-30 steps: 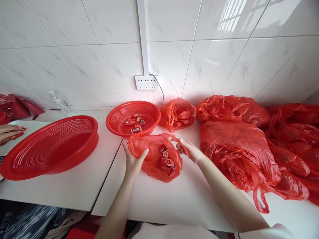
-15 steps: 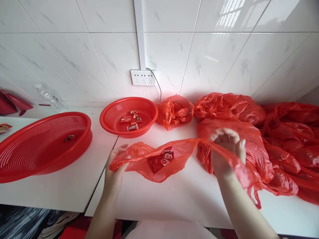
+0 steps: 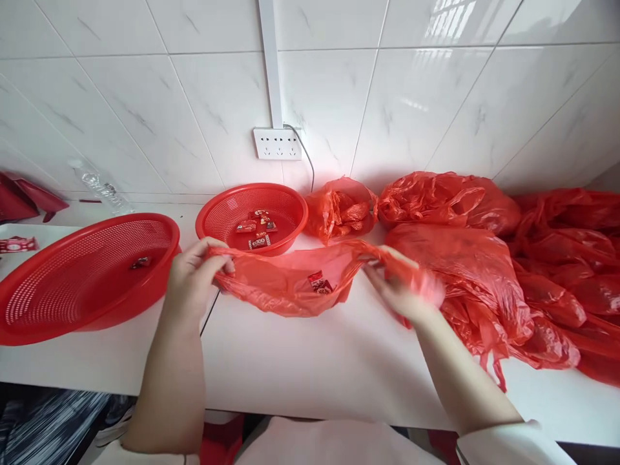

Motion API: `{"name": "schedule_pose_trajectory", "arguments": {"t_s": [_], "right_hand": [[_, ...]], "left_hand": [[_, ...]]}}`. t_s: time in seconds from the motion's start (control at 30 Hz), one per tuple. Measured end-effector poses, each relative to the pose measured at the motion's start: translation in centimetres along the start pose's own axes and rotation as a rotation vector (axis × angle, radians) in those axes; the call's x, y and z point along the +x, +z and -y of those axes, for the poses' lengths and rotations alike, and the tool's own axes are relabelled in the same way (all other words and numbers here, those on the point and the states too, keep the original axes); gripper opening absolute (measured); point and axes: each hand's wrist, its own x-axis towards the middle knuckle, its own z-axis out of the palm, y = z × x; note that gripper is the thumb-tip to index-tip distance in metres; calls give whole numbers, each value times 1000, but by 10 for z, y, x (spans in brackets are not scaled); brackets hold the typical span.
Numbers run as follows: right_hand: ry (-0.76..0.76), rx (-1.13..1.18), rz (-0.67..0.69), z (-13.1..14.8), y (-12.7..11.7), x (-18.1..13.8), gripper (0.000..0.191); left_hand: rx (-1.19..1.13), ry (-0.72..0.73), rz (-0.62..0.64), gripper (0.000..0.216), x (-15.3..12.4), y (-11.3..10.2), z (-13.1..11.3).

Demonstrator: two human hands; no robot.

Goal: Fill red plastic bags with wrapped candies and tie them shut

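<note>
Stretched between my hands is a red plastic bag [image 3: 276, 284], its mouth spread wide above the white table. Small red printed packets [image 3: 320, 282] show inside it. My left hand [image 3: 201, 265] pinches the bag's left rim between thumb and fingers. On the other side my right hand [image 3: 400, 290] grips the right rim, with a strip of the bag lying over its back and blurring it in part. Just behind the bag stands a small red basket [image 3: 206, 223] with several small packets [image 3: 260, 241] in it.
A larger red basket [image 3: 29, 290] sits at the left with one small packet in it. Several filled red bags [image 3: 465, 258] crowd the right side. A clear bottle [image 3: 104, 190] and a power outlet [image 3: 278, 143] are by the tiled wall.
My left hand has moved left and up with its rim of the bag. My right hand, raised with fingers curled before, has come down and left onto the right rim.
</note>
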Motion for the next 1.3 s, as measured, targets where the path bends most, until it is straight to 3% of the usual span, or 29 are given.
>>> {"name": "schedule_pose_trajectory", "arguments": {"t_s": [0.07,0.13,0.27,0.33,0.47,0.57,0.67,0.73,0.8,0.83,0.9,0.97,1.07,1.13,1.3], "right_hand": [[-30,132,-164,1,-8,14,11],[-4,299,-223,-1,-7,18,12],[147,488,-84,-16,13,4,16],[194,578,-5,-30,23,-9,22],[168,760,126,-58,41,-26,80],[176,735,273,-68,58,-21,104],[206,709,293,-62,79,-2,100],[292,745,256,-53,89,13,72],[375,789,203,-44,90,28,43],[392,829,149,-40,88,35,39],[369,935,5,-31,81,46,37],[322,1021,-95,-22,72,55,35],[288,1047,-62,-8,69,63,34],[330,1107,-30,-1,73,67,37],[386,1238,-158,8,88,64,35]], "left_hand": [[-194,-32,-7,2,9,-7,-6],[-295,-48,32,6,12,-14,-4],[-219,-29,63,10,2,-21,28],[-160,15,80,25,-9,-22,53],[8,139,259,93,-38,-8,90],[104,97,397,113,-53,25,98],[-48,-16,367,90,-46,60,94],[-34,-145,296,59,-30,73,88],[-64,-200,249,45,-11,76,79],[-103,-185,228,42,-2,75,73],[-221,-103,212,39,11,72,59],[-354,-34,280,39,20,71,46],[-572,-37,493,35,26,80,36],[-714,-105,550,31,27,91,35],[-1038,-301,409,35,30,109,40]]}}
